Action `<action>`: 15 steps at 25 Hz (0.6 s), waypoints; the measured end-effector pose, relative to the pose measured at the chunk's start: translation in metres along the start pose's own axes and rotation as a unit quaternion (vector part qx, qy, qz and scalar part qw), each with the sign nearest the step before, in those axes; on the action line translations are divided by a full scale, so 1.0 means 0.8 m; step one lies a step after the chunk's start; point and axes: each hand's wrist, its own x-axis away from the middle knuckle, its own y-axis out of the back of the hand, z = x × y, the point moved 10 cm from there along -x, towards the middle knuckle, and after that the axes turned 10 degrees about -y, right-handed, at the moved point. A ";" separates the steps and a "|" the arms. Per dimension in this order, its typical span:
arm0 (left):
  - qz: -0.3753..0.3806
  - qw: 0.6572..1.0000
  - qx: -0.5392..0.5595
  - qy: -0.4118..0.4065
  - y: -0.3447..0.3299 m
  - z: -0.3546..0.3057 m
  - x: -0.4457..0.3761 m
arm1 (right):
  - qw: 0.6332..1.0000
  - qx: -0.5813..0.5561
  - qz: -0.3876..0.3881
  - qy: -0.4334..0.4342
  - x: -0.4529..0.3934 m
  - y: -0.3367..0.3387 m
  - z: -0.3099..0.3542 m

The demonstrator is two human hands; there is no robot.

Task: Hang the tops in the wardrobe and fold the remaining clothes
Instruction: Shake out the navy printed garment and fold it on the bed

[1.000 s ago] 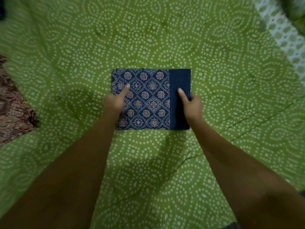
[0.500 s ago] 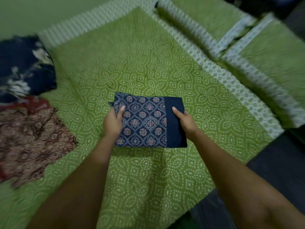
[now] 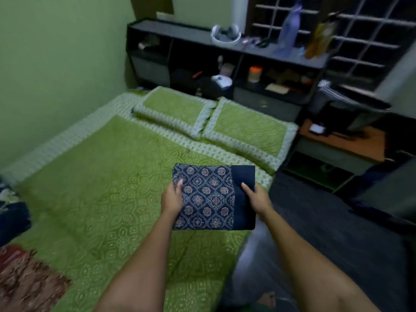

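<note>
I see my left hand (image 3: 172, 200) and right hand (image 3: 258, 199) gripping the folded navy garment (image 3: 211, 197) by its side edges (thumbs on top); it sits lifted above the green bed (image 3: 101, 176). Other clothes (image 3: 24, 282) lie at the bed's left edge.

Two green pillows (image 3: 225, 122) on the bed (image 3: 108, 181), beside a dark cluttered shelf unit (image 3: 225, 46).

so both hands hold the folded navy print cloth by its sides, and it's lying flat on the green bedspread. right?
Not quite. The head view shows the left hand and right hand gripping the folded navy print cloth by its sides, but it is lifted off the green bedspread, held in the air at the bed's edge.
</note>
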 end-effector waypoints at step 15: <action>0.301 0.922 0.179 -0.163 -0.571 -0.483 -0.011 | 0.929 -0.230 -0.288 0.041 -0.018 0.666 -0.085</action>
